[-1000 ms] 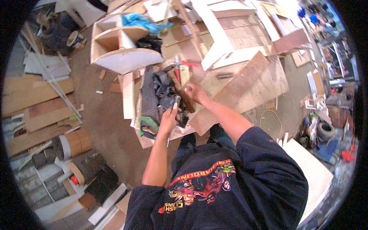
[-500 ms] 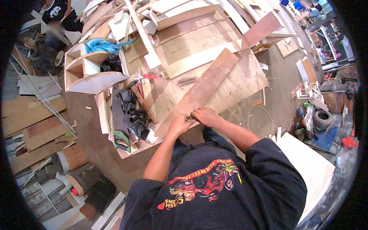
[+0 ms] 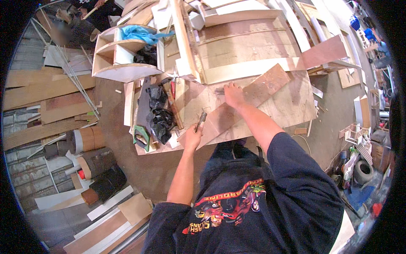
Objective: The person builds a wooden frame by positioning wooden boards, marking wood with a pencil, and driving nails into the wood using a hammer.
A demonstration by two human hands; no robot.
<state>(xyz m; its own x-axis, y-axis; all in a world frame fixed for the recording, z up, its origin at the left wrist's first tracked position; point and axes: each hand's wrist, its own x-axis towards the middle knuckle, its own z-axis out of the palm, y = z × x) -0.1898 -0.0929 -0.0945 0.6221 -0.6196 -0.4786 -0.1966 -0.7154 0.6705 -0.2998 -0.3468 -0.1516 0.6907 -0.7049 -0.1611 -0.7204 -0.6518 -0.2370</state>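
A long brown board (image 3: 249,98) lies slantwise across the plywood worktable (image 3: 292,103). Beside its lower left end is my left hand (image 3: 193,136), closed round a slim dark tool (image 3: 202,120). The tool's upper end points away from me; its exact kind is too small to tell. Farther out, my right hand (image 3: 234,95) reaches over the board, its fingers curled on a short brown wooden strip (image 3: 219,91). Part of the strip is hidden beneath the fingers. A pale plank (image 3: 249,70) runs behind the board.
On the table's left lie black plastic bags (image 3: 160,122), a green-handled saw (image 3: 141,137) and a hammer (image 3: 174,106). A curved shelf unit (image 3: 127,73) stands behind them. Wood offcuts crowd the far side. Stacked boards (image 3: 50,80) lie on the floor at left, where another person works.
My hands, together at the board's near edge before, are now apart. The right has reached outward to the short strip; the left has moved a little left with the dark tool. The view has shifted.
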